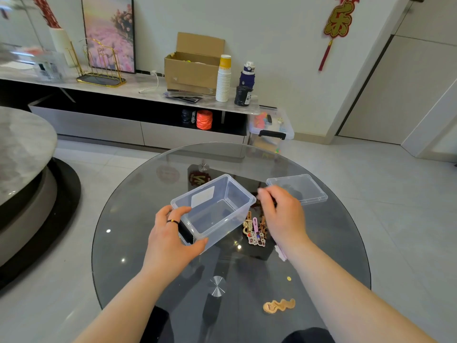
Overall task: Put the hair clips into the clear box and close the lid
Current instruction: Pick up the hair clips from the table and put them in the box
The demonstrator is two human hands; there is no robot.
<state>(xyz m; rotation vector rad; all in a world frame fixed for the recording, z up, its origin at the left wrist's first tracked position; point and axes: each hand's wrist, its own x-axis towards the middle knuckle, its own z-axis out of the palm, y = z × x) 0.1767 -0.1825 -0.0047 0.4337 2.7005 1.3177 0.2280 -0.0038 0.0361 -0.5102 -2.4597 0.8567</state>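
Note:
The clear box (pixel 217 206) sits open and empty on the round glass table (pixel 138 194). My left hand (pixel 170 241) grips its near-left corner by the black latch. The clear lid (pixel 300 188) lies flat to the right, behind my right hand (pixel 282 214). That hand hovers over a pile of hair clips (pixel 256 231) just right of the box, fingers pinched together and blurred; whether it holds a clip is unclear. A wavy tan clip (pixel 279 305) lies alone near the table's front edge. A pale clip (pixel 280 252) peeks out under my right wrist.
A marble round table (pixel 22 149) stands at the left. Behind, a low cabinet (pixel 138 129) carries a cardboard box (pixel 195 65), a stack of paper cups (pixel 223 79) and a bottle (pixel 247 75). A clear storage bin (pixel 272 127) stands on the floor beyond the glass table.

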